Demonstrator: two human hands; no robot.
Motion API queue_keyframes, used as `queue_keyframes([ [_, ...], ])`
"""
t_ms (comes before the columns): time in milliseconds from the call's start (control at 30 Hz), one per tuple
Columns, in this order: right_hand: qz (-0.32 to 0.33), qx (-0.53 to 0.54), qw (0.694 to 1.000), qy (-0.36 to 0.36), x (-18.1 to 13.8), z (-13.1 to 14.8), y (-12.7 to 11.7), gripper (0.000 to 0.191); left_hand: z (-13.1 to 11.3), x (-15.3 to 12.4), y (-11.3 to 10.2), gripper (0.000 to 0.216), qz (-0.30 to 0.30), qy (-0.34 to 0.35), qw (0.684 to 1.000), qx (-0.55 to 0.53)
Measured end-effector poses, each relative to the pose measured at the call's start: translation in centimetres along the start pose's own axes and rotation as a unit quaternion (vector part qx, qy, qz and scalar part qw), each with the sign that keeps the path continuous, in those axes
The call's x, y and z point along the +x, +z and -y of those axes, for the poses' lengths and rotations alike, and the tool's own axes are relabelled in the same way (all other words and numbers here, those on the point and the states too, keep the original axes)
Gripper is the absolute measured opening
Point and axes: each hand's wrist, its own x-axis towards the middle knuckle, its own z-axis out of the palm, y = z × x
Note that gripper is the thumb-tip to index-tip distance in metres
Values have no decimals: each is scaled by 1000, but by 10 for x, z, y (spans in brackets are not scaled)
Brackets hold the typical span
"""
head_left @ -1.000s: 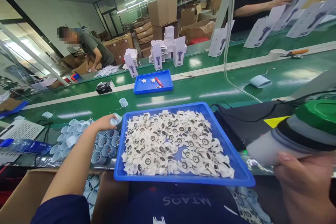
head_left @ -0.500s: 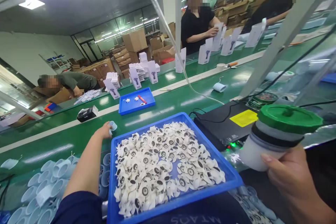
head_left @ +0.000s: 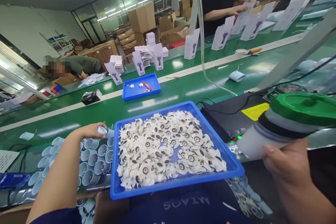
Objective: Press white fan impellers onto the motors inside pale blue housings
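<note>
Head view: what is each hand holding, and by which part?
Right hand: the green-lidded container, by its pale body. Left hand: a light-blue cup-shaped part; exact grip spot unclear.

Blue tray (head_left: 232, 168) — white fan blades (head_left: 153, 148) with dark centres (head_left: 145, 170); pale-blue cylinders (head_left: 107, 166); whitish jar (head_left: 258, 140) — green lid (head_left: 301, 106), black band (head_left: 275, 128).

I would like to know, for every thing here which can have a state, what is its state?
Left hand: closed around a light blue cup
Right hand: gripping the container
Container: tilted, green lid on
Large blue tray: loaded with white fan blades
Small blue tray: holding white pieces, red stick
White cartons: standing, flaps raised
Green light: lit
</note>
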Motion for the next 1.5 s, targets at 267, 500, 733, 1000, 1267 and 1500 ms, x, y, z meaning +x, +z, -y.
queue_keyframes([
  [267,47,24,998,39,1,-5,1,77,-55,-111,64,85,-307,53,940,-138],
  [500,302,302,891,158,9,81,57,79,-177,-117,150,52,-304,292,872,-251],
  [733,494,384,750,213,-50,118,162,73,-230,-123,175,66,-280,341,861,-254],
  [1000,453,321,793,249,-65,134,140,52,-233,-133,181,39,-294,354,851,-252],
  [1267,457,294,805,238,-68,141,141,46,-232,-131,182,32,-297,391,833,-255],
  [1500,451,296,805,245,-73,141,139,49,-233,-131,180,29,-272,387,835,-281],
])
